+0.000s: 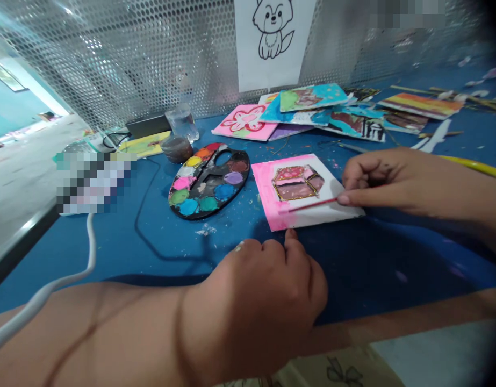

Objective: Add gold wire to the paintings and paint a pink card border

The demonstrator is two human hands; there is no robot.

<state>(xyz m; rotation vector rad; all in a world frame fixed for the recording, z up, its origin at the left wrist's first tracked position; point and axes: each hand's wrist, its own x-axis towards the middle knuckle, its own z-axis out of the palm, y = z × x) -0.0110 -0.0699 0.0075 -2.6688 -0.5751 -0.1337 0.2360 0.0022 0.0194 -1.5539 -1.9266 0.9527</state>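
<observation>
My right hand (376, 183) pinches a thin red paintbrush (312, 205), its tip resting on the lower left part of a small square painting (336, 209). The painting shows a brown and pink box outlined in gold, with pink paint along the left and top and white elsewhere. My left hand (272, 279) lies on the near side with its fingers curled and one fingertip touching the painting's lower edge. Left of the painting sits an oval black paint palette (209, 180) with several colours in its wells.
Behind the palette stand a cup of murky water (177, 150) and a clear cup (183, 121). Several painted cards (304, 113) lie piled at the back. A wolf drawing (272, 70) hangs on the perforated metal panel (151, 64). A white cable (90, 242) runs along the left.
</observation>
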